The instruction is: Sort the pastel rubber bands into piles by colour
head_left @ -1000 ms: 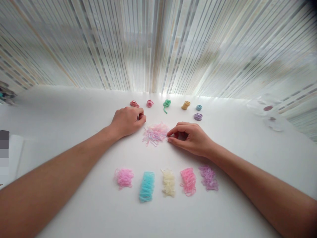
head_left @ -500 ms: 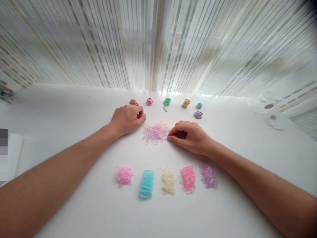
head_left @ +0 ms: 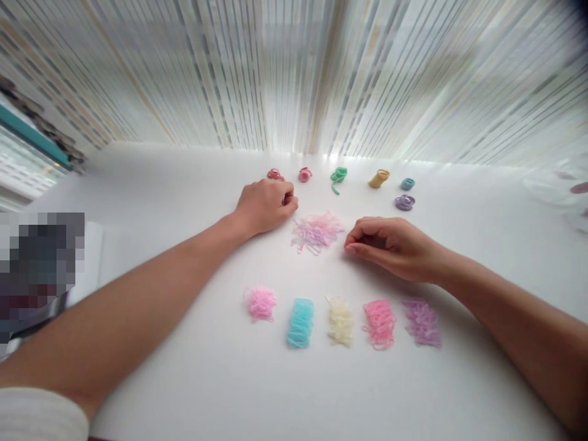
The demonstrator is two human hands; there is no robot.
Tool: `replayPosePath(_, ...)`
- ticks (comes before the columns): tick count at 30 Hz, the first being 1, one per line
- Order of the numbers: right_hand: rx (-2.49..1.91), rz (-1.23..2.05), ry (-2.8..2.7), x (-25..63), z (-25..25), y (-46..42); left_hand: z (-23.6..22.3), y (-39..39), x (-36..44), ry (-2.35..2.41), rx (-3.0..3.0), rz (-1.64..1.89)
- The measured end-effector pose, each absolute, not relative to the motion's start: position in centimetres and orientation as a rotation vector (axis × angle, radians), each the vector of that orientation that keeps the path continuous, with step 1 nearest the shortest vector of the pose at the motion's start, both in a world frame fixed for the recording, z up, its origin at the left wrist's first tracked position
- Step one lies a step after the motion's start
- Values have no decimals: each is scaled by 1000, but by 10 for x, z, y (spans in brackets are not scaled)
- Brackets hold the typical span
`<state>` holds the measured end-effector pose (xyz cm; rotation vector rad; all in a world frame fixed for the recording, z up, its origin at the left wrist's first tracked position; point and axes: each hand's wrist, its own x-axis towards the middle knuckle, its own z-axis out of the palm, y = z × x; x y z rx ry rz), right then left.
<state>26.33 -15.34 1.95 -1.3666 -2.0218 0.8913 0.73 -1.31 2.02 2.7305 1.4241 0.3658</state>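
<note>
A loose pile of mixed pastel loom bands (head_left: 318, 233), pink, lilac and white, lies on the white table between my hands. My left hand (head_left: 265, 207) rests at the pile's upper left, fingers curled and thumb against the index finger; whatever it may hold is hidden. To the right of the pile is my right hand (head_left: 395, 246), its thumb and fingertips pinched together just beside the bands. Anything in that pinch is too small to make out. Nearer me sit sorted heaps of bands: light pink (head_left: 261, 304), blue (head_left: 301, 323), cream (head_left: 340, 322), bright pink (head_left: 380, 324) and purple (head_left: 422, 323).
Along the back lie small coils: red (head_left: 275, 174), pink (head_left: 305, 174), green (head_left: 339, 176), yellow (head_left: 379, 179), blue (head_left: 407, 184) and purple (head_left: 405, 202). A striped string curtain (head_left: 294, 73) hangs behind. Clear plastic items (head_left: 558, 184) stand at the right edge.
The view has swung left, so everything sits further right in the picture. My right fingertips have drawn slightly away from the pile. My left hand keeps its place.
</note>
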Motion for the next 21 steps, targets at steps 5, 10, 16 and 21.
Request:
replayPosePath(5, -1291, 904, -2169, 254, 28, -160, 17, -11, 7, 1417, 2731, 416)
replayPosePath(10, -1260, 815, -2230, 253, 25, -159, 17, -11, 7, 1418, 2724, 416)
replayPosePath(16, -1262, 908, -2162, 255, 23, -158, 18, -12, 8, 1428, 2733, 409)
replayPosePath(21, -1227, 962, -2140, 257, 23, -157, 19, -11, 7, 1441, 2734, 407)
